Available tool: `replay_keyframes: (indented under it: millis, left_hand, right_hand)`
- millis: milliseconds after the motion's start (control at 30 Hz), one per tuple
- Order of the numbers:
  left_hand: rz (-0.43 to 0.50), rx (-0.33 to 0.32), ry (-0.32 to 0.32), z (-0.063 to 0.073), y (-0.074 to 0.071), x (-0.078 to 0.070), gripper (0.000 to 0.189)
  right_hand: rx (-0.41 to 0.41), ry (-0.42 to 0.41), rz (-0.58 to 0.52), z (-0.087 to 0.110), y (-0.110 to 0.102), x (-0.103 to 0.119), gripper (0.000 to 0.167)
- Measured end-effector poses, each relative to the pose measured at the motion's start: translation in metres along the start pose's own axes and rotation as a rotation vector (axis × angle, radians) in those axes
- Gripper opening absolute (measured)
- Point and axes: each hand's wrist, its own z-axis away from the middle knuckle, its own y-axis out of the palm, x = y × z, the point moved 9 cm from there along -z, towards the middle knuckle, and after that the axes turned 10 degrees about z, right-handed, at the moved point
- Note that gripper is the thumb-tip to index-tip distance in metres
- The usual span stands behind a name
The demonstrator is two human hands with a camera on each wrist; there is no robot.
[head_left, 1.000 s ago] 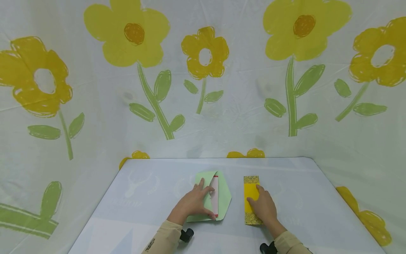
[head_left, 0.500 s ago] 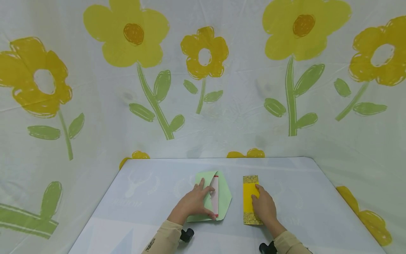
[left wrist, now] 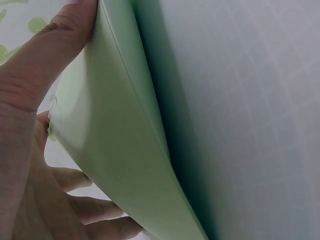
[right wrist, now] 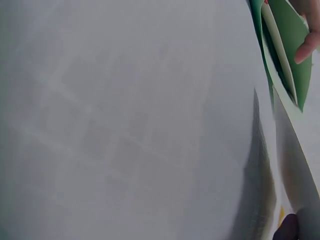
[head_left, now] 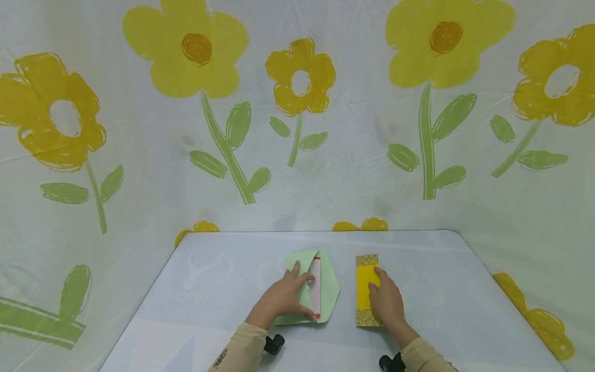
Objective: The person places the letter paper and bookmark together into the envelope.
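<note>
A pale green envelope [head_left: 330, 289] lies on the table, with a whitish-pink card [head_left: 315, 299] edged in red showing in its opening. My left hand [head_left: 283, 295] rests over it, fingers spread on the front and thumb at the near end of the opening. In the left wrist view the green paper [left wrist: 115, 145] gapes along its side, beside the thumb [left wrist: 50, 55]. To the right, my right hand [head_left: 387, 298] pinches the right side of a long yellow card [head_left: 365, 289] with gold glitter bands at both ends. The right wrist view shows two leaves of that card [right wrist: 295, 155] standing apart.
Both cards lie near the middle of a white patterned table [head_left: 209, 289]. Behind it hangs a white cloth [head_left: 353, 155] printed with large yellow flowers. Black wrist devices [head_left: 274, 344] sit below both sleeves.
My right thumb has shifted rightward on the yellow card. That card has slid slightly away from me, toward the far edge. My left hand and the envelope stay put.
</note>
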Motion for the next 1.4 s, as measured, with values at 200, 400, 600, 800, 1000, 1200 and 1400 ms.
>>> replay_keyframes:
  millis: [200, 400, 600, 800, 1000, 1200, 1400]
  left_hand:
    - [0.004, 0.003, -0.007, 0.0, 0.0, 0.0, 0.107]
    - [-0.009, 0.001, -0.01, 0.0, -0.001, -0.001, 0.107]
    - [-0.008, -0.004, -0.001, 0.001, -0.001, -0.002, 0.104]
    - [-0.006, -0.005, -0.004, 0.003, -0.002, -0.003, 0.103]
    - [0.001, -0.003, -0.007, 0.003, -0.002, -0.003, 0.102]
    - [-0.01, 0.002, -0.018, 0.001, 0.0, -0.002, 0.102]
    - [-0.012, 0.01, -0.035, -0.001, 0.002, 0.0, 0.103]
  right_hand:
    - [-0.001, 0.006, -0.024, -0.001, 0.001, 0.004, 0.053]
    - [0.003, 0.013, -0.042, -0.002, 0.003, 0.006, 0.053]
    - [-0.005, -0.005, -0.077, -0.001, 0.003, 0.014, 0.053]
    - [0.006, 0.0, -0.094, -0.001, 0.005, 0.017, 0.053]
    - [0.005, -0.003, -0.1, -0.001, 0.006, 0.023, 0.054]
    - [-0.008, -0.01, -0.093, -0.001, 0.007, 0.027, 0.053]
    - [-0.011, -0.021, -0.083, -0.002, 0.007, 0.03, 0.054]
